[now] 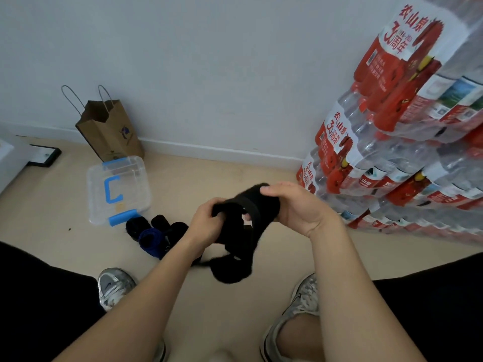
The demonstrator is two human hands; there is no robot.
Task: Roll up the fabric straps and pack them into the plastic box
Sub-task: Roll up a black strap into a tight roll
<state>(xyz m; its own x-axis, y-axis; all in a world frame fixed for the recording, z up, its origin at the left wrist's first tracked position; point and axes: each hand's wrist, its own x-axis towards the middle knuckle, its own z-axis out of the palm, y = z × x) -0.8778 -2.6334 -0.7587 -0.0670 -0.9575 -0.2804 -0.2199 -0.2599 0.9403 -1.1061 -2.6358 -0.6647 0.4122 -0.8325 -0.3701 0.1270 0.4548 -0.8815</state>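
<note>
I hold a black fabric strap [236, 231] in the air above the floor, between my knees. My left hand [205, 223] grips its left end with curled fingers. My right hand [295, 207] grips the upper right end, thumb on top. The strap's loose part hangs down in a bundle. A pile of rolled straps [154, 232], black ones and a blue one, lies on the floor to the left. Behind them stands the clear plastic box [136, 197] with blue latches and handle, its lid on.
A brown paper bag [111, 131] stands against the wall behind the box. Stacked packs of water bottles [407, 158] fill the right side. A dark framed object [44, 155] lies at the far left. My two shoes [115, 286] rest on the beige floor.
</note>
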